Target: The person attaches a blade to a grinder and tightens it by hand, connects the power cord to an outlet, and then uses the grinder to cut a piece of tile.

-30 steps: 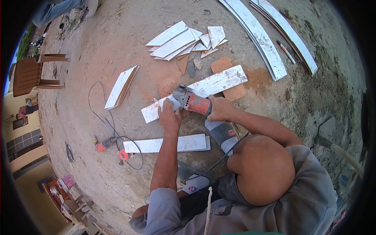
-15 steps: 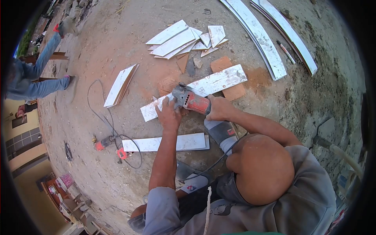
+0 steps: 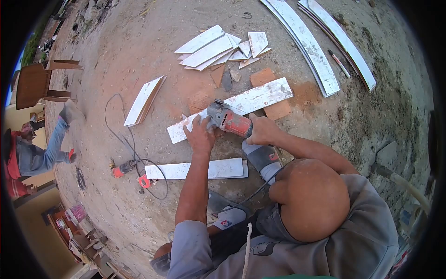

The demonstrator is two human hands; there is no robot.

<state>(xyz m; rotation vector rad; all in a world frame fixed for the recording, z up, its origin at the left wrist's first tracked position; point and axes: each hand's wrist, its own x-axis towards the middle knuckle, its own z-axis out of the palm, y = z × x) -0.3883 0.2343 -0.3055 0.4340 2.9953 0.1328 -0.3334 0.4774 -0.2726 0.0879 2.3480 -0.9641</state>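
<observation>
My right hand [image 3: 261,129] is wrapped round the rear of a red and grey angle grinder [image 3: 235,122]. The grinder's head rests over a long white tile strip [image 3: 262,96], which lies across reddish tile pieces [image 3: 278,109] on the ground. At the grinder's head is my left hand [image 3: 200,135], its fingers spread over the left part of the strip and touching the head. Whether this hand grips the head is hard to tell. Another white strip [image 3: 195,170] lies flat nearer my feet.
Cut white pieces [image 3: 209,49] are piled beyond the strip, with a small stack [image 3: 145,102] to the left. Long strips [image 3: 309,49] and a marker [image 3: 339,63] lie upper right. A second tool [image 3: 124,169] with its cable is left. A person [image 3: 39,156] and a chair [image 3: 33,86] are far left.
The person at the far left has moved down the view, and a brown chair now shows fully. My hands and the grinder have hardly shifted.
</observation>
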